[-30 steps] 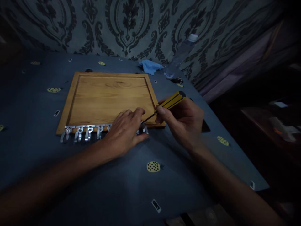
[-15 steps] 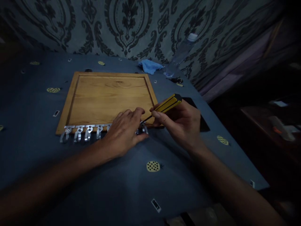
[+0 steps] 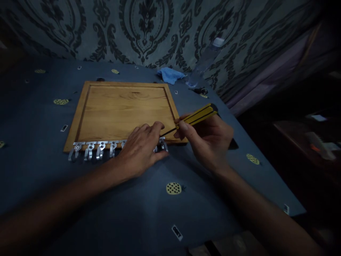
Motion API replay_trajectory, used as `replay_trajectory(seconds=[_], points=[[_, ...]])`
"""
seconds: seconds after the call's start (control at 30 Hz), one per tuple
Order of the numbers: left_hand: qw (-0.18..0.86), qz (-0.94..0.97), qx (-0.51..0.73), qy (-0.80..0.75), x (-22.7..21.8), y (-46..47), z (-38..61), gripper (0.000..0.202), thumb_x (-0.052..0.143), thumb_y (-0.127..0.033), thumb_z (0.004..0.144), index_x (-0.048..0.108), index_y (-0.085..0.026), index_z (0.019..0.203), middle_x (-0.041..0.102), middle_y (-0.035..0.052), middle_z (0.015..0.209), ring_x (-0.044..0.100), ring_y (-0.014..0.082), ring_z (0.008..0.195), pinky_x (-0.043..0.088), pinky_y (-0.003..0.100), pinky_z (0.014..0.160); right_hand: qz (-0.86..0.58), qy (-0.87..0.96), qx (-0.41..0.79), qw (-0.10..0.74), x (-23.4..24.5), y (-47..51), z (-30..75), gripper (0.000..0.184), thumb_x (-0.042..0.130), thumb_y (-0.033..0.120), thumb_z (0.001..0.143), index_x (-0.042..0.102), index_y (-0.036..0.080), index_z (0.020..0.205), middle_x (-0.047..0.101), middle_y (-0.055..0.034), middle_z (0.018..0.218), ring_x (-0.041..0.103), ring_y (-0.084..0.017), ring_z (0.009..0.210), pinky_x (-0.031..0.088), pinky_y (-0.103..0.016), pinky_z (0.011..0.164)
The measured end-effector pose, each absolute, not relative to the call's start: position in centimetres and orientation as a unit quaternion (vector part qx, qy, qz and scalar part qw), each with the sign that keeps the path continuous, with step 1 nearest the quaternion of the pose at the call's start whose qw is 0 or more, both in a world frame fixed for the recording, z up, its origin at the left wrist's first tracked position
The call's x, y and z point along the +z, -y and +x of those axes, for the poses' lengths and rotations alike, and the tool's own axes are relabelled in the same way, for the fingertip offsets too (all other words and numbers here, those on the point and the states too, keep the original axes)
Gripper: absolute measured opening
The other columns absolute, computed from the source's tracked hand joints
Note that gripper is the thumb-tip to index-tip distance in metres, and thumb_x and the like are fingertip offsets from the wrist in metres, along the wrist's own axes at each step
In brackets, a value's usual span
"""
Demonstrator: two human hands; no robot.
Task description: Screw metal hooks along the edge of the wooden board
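Note:
A framed wooden board (image 3: 128, 103) lies flat on the table. Along its near edge runs a row of several metal hooks (image 3: 100, 149). My left hand (image 3: 142, 147) grips that edge, fingers over the wood and thumb below, covering some of the hooks. Between the fingers of my right hand (image 3: 209, 140) is a screwdriver (image 3: 199, 115) with a yellow and black handle. Its thin shaft slants down to the left, the tip close to my left index finger, just above the rightmost hook (image 3: 162, 143). Whether the tip touches a screw I cannot tell.
At the back right a blue cloth (image 3: 170, 75) lies beside a clear plastic bottle (image 3: 204, 64) and a small black object (image 3: 199, 91). A dark flat item (image 3: 233, 144) is mostly behind my right hand. The table's right edge (image 3: 266, 158) slants toward me; patterned fabric hangs behind.
My right hand has shifted slightly right, and the screwdriver now leans flatter, its tip slightly higher above the hook. My left hand and the board have stayed in place.

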State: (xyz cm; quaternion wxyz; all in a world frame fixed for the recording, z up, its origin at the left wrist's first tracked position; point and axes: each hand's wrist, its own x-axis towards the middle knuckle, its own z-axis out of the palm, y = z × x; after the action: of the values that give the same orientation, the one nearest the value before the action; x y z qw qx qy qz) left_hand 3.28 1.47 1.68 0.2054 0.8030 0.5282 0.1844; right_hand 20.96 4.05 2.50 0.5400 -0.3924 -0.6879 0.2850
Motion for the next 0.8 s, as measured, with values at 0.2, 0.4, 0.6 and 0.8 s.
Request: replay_trajectory(seconds=[0.2, 0.4, 0.6, 0.8], points=[[0.209, 0.802, 0.180, -0.530, 1.7, -1.5, 3.3, 0.055, 0.079, -0.033, 0.085, 0.045, -0.020, 0.126, 0.067, 0.0079, 0.112, 0.062, 0.0293, 0.107, 0.049, 0.044, 0.092, -0.373, 0.694, 0.286, 0.545, 2.3, -4.1, 21.3, 0.010, 0.074, 0.036, 0.091, 0.070, 0.027, 0.093, 0.071, 0.0005, 0.083, 0.069, -0.015, 0.060, 0.060, -0.031, 0.058], [0.202, 0.805, 0.186, -0.526, 1.5, -1.5, 3.3, 0.053, 0.081, -0.032, 0.084, 0.046, -0.021, 0.123, 0.068, 0.0065, 0.110, 0.062, 0.0286, 0.105, 0.049, 0.044, 0.091, -0.389, 0.708, 0.261, 0.529, 2.0, -4.3, 21.4, 0.015, 0.074, 0.039, 0.091, 0.069, 0.025, 0.095, 0.069, 0.0018, 0.080, 0.066, -0.013, 0.058, 0.060, -0.029, 0.058], [0.203, 0.802, 0.186, -0.531, 1.5, -1.5, 3.3, 0.052, 0.080, -0.034, 0.084, 0.047, -0.021, 0.123, 0.067, 0.0064, 0.111, 0.062, 0.0286, 0.104, 0.049, 0.043, 0.090, -0.392, 0.714, 0.256, 0.521, 1.8, -4.3, 21.4, 0.015, 0.073, 0.039, 0.092, 0.070, 0.026, 0.096, 0.070, 0.0005, 0.082, 0.066, -0.014, 0.059, 0.060, -0.032, 0.060], [0.198, 0.806, 0.191, -0.525, 1.4, -1.5, 3.2, 0.052, 0.079, -0.033, 0.085, 0.046, -0.021, 0.122, 0.067, 0.0061, 0.109, 0.062, 0.0278, 0.103, 0.049, 0.042, 0.088, -0.379, 0.736, 0.307, 0.470, 2.9, -4.3, 21.9, 0.022, 0.075, 0.042, 0.089, 0.070, 0.023, 0.100, 0.071, 0.0015, 0.082, 0.066, -0.012, 0.059, 0.059, -0.027, 0.058]])
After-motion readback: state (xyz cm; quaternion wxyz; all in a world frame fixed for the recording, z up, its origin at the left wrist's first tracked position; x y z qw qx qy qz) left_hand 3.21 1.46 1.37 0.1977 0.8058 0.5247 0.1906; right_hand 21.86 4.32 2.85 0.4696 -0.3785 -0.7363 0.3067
